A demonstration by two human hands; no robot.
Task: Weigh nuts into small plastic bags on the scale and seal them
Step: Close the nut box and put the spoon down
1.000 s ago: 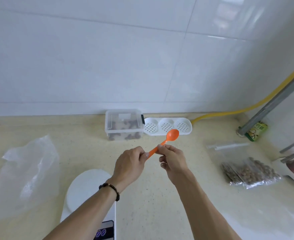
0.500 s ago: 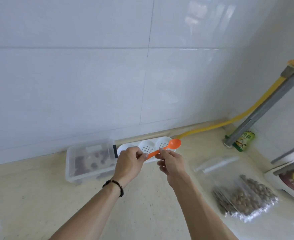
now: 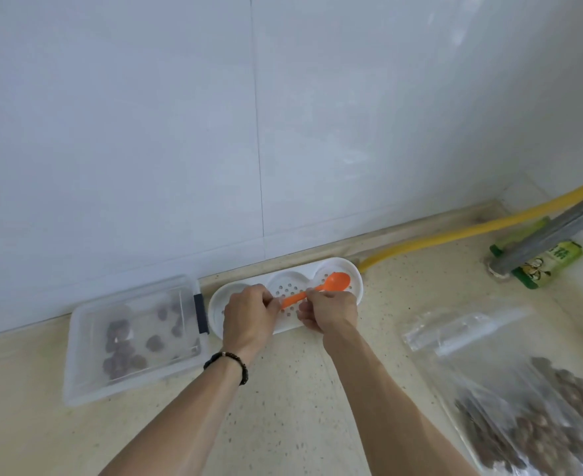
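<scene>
Head camera view: both my hands pinch the orange spoon (image 3: pixel 321 291) by its handle, left hand (image 3: pixel 248 314) at the near-left end, right hand (image 3: pixel 329 310) nearer the bowl, which points far-right over the white perforated tray (image 3: pixel 355 286) against the wall. The bag of nuts (image 3: pixel 530 407) lies on the counter (image 3: pixel 300 407) to the near right, closer to my right hand. The clear lidded box (image 3: pixel 135 334) sits left. I judge nothing blocks the reach; the scale is out of sight.
</scene>
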